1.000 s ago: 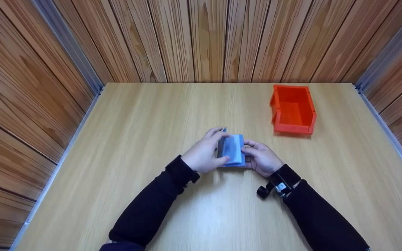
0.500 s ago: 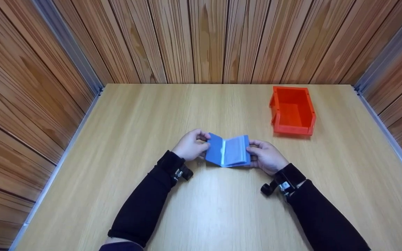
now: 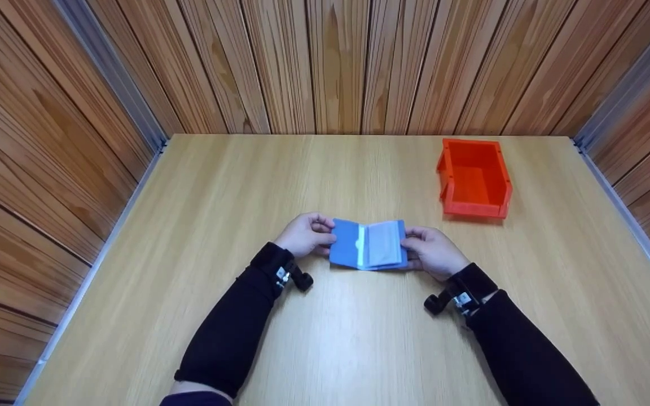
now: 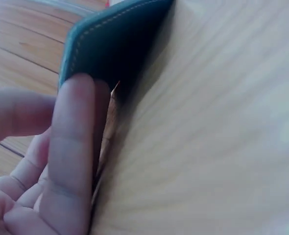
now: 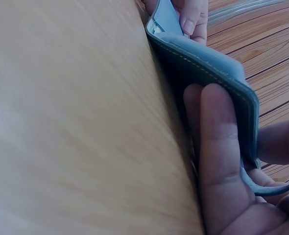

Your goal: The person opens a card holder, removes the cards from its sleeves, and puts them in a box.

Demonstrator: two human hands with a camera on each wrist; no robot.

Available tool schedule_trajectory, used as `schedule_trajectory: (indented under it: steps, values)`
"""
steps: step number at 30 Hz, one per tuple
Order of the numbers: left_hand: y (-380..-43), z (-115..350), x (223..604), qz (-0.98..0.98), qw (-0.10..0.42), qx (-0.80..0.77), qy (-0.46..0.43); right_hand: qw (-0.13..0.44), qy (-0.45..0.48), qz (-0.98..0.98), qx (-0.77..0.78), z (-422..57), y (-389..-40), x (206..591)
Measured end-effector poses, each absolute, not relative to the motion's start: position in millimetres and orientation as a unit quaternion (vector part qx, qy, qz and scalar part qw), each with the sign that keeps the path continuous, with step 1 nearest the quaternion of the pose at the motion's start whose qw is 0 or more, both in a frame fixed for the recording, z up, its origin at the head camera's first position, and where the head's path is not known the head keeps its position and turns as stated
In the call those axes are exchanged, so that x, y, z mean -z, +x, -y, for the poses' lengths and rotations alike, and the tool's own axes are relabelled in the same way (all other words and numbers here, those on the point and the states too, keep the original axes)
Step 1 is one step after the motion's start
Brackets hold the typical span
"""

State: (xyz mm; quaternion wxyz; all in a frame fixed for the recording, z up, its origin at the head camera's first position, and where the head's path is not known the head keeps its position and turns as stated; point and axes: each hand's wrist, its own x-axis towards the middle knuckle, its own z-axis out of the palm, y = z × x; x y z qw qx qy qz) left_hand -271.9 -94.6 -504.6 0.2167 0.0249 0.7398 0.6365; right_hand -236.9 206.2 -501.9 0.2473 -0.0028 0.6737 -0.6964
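Observation:
A small blue card holder [image 3: 345,243] with stitched edges lies spread out like a book between both hands, just over the table. Clear plastic sleeves [image 3: 383,242] are stacked on its right half. My left hand [image 3: 306,235] pinches the outer edge of the left cover, thumb on top and fingers beneath. At the opposite edge, my right hand [image 3: 432,251] pinches the right cover the same way. In the right wrist view, fingers [image 5: 218,132] support the cover's underside, and a blue strap [image 5: 269,188] curves out near them. The left wrist view shows the left cover's underside [image 4: 117,41].
An orange-red open-front plastic bin [image 3: 475,179] stands at the back right of the light wooden table [image 3: 246,180]. Wood-plank walls [image 3: 336,62] rise at the back and both sides, with grey metal rails along the side edges.
The left hand has moved left, swinging the left cover from nearly upright to laid out. The right hand keeps its hold and has shifted slightly right.

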Motion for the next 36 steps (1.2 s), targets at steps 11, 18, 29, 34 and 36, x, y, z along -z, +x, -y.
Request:
schedule_trajectory:
  steps: [11, 18, 29, 34, 36]
  values:
    - [-274.3, 93.7, 506.5, -0.716, 0.211, -0.666, 0.005, 0.242, 0.004, -0.685, 0.687, -206.6, -236.0, 500.5]
    - [-273.8, 93.3, 507.3, -0.715, 0.209, -0.667, 0.003, 0.24, 0.002, -0.693, 0.68, -206.0, -235.6, 500.2]
    - [-274.0, 90.8, 506.8, -0.716, 0.218, -0.664, 0.005, 0.198, -0.032, -0.792, 0.577, -214.5, -237.3, 489.3]
    - [-273.2, 92.1, 505.0, -0.718, 0.219, -0.661, 0.005, 0.107, -0.071, -0.919, 0.372, -214.7, -231.5, 467.3]
    - [-272.9, 92.2, 504.4, -0.717, 0.221, -0.661, 0.007, 0.074, -0.082, -0.939, 0.325, -212.6, -227.8, 454.1]
